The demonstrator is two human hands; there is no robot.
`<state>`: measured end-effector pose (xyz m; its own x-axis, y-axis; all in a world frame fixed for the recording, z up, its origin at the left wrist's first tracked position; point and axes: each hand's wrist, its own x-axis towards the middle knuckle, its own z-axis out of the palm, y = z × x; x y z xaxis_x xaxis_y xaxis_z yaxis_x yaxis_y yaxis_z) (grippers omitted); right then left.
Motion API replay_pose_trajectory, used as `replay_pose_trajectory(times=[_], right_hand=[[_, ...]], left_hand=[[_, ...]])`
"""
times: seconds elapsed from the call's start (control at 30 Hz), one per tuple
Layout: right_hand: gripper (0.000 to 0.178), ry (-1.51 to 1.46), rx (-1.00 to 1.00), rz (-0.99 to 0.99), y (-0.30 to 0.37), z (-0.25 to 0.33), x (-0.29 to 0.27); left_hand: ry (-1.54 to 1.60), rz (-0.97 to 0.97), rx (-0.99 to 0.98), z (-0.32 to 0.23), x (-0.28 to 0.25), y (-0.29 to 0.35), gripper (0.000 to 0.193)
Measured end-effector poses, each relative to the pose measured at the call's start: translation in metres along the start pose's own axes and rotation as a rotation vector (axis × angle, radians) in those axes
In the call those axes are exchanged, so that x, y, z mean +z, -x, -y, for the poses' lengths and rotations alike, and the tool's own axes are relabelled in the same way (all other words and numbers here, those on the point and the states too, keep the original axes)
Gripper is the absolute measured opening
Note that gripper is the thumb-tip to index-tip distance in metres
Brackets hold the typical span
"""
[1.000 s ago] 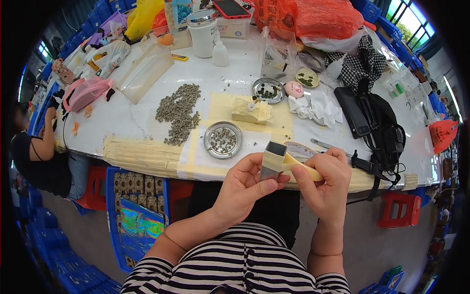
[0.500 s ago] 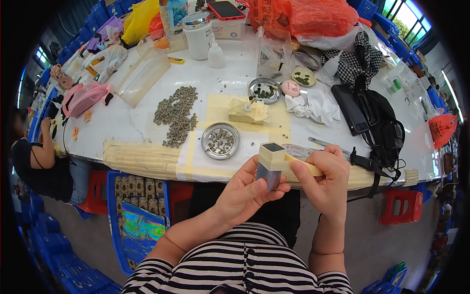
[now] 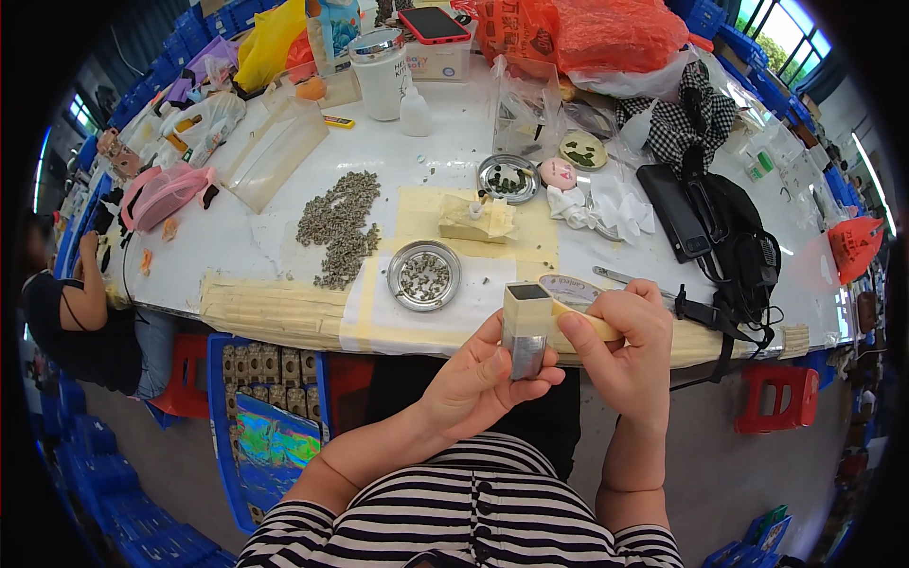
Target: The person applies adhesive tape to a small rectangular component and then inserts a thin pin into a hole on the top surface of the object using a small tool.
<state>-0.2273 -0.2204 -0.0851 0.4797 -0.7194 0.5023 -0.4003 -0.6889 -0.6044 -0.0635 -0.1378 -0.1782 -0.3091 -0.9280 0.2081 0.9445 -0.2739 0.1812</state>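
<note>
Over the last second the block point(image 3: 527, 348) has been turned in the left hand point(image 3: 469, 388). It was leaning, lower end off to the left; now it stands nearly straight, and I see a slimmer patch of its dark top. The thumb has slipped back toward the left edge, the fingertips sit lower, and more bright metal shows beneath the tape point(image 3: 526, 316).
</note>
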Motion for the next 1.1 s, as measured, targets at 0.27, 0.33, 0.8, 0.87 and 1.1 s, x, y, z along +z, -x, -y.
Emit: replay_pose_trajectory(times=[0.27,0.33,0.8,0.87,1.1], right_hand=[[0.028,0.068,0.015,-0.005,-0.001,0.004,0.000],[0.028,0.114,-0.007,-0.033,-0.001,0.005,0.001],[0.027,0.031,-0.005,-0.018,0.005,-0.004,0.001],[0.027,0.028,0.018,0.013,0.004,-0.007,0.002],[0.029,0.037,0.013,-0.009,0.003,-0.006,0.004]], left_hand=[[-0.109,-0.003,0.004,-0.003,0.005,-0.005,0.055],[-0.151,-0.005,0.015,-0.005,0.010,-0.007,0.053],[-0.235,-0.202,0.119,-0.005,0.013,-0.006,0.052],[-0.131,-0.135,0.095,-0.003,0.008,-0.003,0.045],[0.014,-0.024,-0.015,-0.004,0.000,-0.006,0.040]])
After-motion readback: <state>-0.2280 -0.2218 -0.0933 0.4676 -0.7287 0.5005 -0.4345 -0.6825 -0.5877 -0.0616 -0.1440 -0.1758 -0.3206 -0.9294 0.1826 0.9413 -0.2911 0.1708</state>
